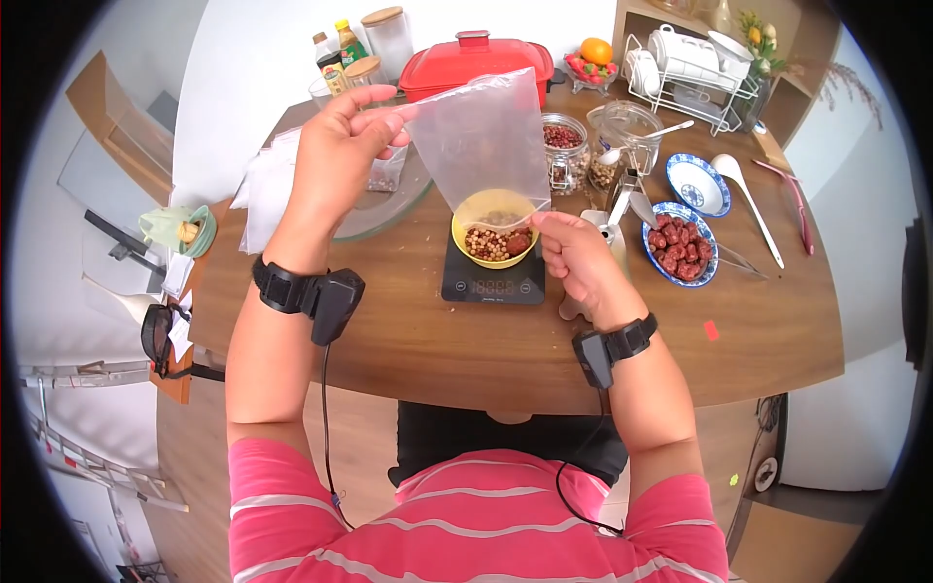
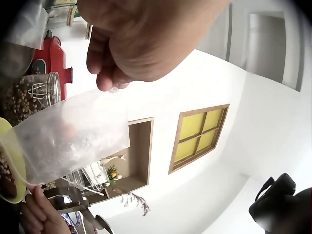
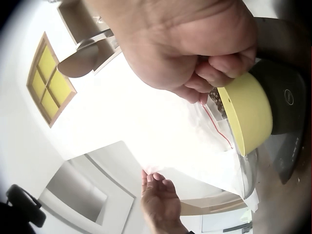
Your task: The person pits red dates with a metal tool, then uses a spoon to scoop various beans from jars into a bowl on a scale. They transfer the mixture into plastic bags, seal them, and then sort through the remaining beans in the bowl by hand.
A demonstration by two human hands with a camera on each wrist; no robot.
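A clear plastic bag (image 1: 478,136) is stretched between both hands, slanting over a yellow bowl (image 3: 253,114). High at its upper left corner, my left hand (image 1: 340,146) pinches the bag between thumb and fingers. My right hand (image 1: 581,255) pinches the lower right corner, close beside the bowl's rim. The bag's lower edge overlaps the bowl in the head view. Inside the bowl lie mixed beans (image 1: 483,245) and a wrinkled red date (image 1: 517,242). Beneath it sits a black kitchen scale (image 1: 455,284) with a faintly lit display.
Right of the scale are a blue-patterned bowl of red dates (image 1: 680,280), another patterned bowl (image 1: 698,185) and a white spoon (image 1: 748,209). Glass jars (image 1: 567,155) stand behind. A red lidded pot (image 1: 474,63) and a dish rack (image 1: 690,78) occupy the back; white bags (image 1: 267,189) lie left.
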